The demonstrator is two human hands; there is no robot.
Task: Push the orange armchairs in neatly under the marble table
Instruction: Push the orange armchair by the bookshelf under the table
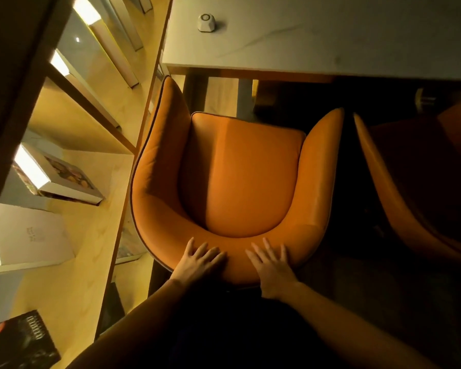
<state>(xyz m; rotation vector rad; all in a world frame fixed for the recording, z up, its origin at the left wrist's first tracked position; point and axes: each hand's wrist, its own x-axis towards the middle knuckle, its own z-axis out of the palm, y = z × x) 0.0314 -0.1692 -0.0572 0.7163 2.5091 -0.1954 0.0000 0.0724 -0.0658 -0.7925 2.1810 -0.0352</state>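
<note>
An orange leather armchair (240, 171) stands in front of me, its open side facing the white marble table (330, 41). The tips of its arms sit just short of the table's near edge. My left hand (197, 259) and my right hand (273, 267) both lie flat on the top of the curved backrest, fingers spread, palms pressing on the leather. A second orange armchair (415, 187) stands close on the right, mostly in shadow, its left arm almost touching the first chair's right arm.
A wooden shelf unit (96, 134) with boxes and books runs along the left, close to the chair's left arm. A small white faceted device (206, 22) sits on the table. Table legs (197, 94) show under the edge.
</note>
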